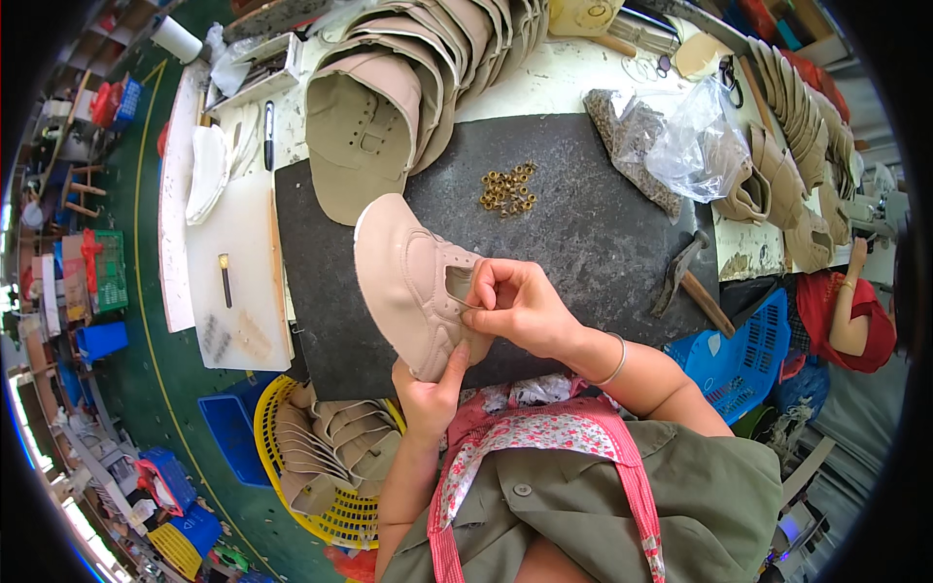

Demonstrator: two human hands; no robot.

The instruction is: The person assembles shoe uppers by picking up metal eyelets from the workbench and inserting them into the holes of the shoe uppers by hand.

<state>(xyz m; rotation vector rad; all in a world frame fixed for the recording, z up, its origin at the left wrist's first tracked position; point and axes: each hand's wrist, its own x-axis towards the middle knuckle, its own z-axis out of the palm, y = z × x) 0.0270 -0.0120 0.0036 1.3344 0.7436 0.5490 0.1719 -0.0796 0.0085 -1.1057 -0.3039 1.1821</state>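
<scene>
A beige shoe upper (394,277) is held tilted above the black work mat, its toe end to the left and its stitched opening facing right. My left hand (428,394) grips it from below, thumb along the near side. My right hand (525,306) is closed in a pinch at the edge of the opening, other fingers curled; whether a small part is between the fingertips is hidden. Beyond my hands lies a loose pile of brass eyelets (507,189). Past the toe stands a nested stack of beige shoe uppers (360,117), with small punched holes showing in the front one.
A hammer (695,282) lies at the mat's right edge. Behind it are a bag of small pieces (632,146) and clear plastic (700,146). A brush (225,282) lies on the white board. Below stand a yellow basket (272,466) of uppers and a blue basket (743,360).
</scene>
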